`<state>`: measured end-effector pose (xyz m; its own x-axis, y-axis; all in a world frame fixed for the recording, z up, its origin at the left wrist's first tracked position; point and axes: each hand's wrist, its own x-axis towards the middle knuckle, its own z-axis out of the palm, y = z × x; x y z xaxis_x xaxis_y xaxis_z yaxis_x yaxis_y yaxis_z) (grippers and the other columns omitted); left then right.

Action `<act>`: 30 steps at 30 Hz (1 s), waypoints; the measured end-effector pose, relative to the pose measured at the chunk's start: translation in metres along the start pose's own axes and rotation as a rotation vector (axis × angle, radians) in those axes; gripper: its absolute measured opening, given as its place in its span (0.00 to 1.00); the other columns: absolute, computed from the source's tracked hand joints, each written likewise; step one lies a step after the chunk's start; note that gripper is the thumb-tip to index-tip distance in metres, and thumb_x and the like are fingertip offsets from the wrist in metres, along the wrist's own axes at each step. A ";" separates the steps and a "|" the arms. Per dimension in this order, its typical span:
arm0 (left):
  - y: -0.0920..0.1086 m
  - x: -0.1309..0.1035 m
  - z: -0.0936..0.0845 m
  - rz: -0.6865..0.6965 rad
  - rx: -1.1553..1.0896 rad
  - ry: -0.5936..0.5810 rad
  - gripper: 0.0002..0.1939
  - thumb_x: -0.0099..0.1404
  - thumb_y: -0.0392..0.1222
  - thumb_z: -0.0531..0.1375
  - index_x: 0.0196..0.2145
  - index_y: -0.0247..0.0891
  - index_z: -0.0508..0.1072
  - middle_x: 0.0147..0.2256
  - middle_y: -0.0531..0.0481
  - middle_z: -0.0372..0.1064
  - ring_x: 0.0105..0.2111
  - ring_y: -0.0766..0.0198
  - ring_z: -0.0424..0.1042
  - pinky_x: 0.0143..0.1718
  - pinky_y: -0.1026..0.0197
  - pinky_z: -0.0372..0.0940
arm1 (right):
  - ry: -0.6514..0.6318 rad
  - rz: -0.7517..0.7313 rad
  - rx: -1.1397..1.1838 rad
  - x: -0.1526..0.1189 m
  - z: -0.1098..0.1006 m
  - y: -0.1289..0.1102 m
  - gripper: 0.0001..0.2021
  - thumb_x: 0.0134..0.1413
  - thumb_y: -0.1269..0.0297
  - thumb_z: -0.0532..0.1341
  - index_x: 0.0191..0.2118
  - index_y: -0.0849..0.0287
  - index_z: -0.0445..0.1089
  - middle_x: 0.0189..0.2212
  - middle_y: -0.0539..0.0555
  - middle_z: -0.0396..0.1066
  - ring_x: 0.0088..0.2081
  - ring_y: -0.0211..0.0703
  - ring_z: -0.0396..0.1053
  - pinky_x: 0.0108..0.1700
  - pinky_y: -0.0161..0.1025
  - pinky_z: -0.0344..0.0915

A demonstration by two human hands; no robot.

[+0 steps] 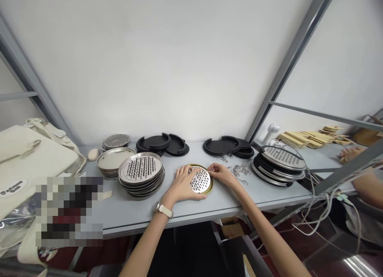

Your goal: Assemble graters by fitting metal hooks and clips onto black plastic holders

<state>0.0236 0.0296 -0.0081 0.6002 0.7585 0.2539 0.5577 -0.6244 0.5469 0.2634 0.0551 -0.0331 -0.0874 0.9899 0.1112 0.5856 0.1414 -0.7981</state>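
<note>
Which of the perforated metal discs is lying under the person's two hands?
The single perforated disc on the gold-rimmed ring, between the left hand and right hand; the other perforated discs top stacks.

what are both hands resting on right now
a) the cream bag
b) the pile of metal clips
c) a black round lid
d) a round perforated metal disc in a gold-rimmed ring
d: the left hand and right hand both touch the perforated disc lying on the grey table, with the metal clips apart to the right.
</note>
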 end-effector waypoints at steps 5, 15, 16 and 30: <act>0.001 -0.001 -0.001 -0.019 -0.008 0.002 0.49 0.43 0.65 0.68 0.60 0.55 0.57 0.54 0.46 0.54 0.56 0.46 0.53 0.60 0.41 0.48 | 0.079 -0.017 -0.065 -0.006 0.004 -0.005 0.13 0.51 0.53 0.61 0.32 0.59 0.70 0.21 0.48 0.67 0.24 0.37 0.62 0.27 0.34 0.57; 0.002 -0.002 -0.004 0.009 -0.010 -0.004 0.47 0.43 0.60 0.69 0.59 0.56 0.58 0.53 0.48 0.56 0.56 0.47 0.54 0.60 0.42 0.49 | -0.034 -0.072 -0.154 -0.003 -0.002 -0.010 0.09 0.50 0.58 0.62 0.33 0.57 0.68 0.19 0.45 0.64 0.24 0.37 0.62 0.28 0.33 0.56; 0.002 -0.003 -0.005 0.012 -0.011 -0.006 0.46 0.43 0.60 0.69 0.59 0.56 0.58 0.53 0.48 0.56 0.55 0.47 0.55 0.60 0.42 0.49 | -0.043 -0.077 -0.162 -0.003 -0.002 -0.011 0.08 0.50 0.58 0.62 0.33 0.57 0.68 0.19 0.45 0.64 0.23 0.37 0.62 0.28 0.33 0.56; 0.005 -0.003 -0.008 0.009 -0.026 -0.014 0.46 0.43 0.57 0.70 0.59 0.56 0.58 0.52 0.49 0.57 0.55 0.48 0.56 0.59 0.43 0.51 | -0.007 -0.132 -0.181 -0.010 0.003 -0.009 0.10 0.54 0.56 0.58 0.30 0.57 0.64 0.21 0.46 0.64 0.25 0.36 0.61 0.28 0.33 0.55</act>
<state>0.0197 0.0255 0.0004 0.6130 0.7502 0.2478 0.5377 -0.6259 0.5649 0.2566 0.0436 -0.0285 -0.1780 0.9629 0.2030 0.7041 0.2687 -0.6573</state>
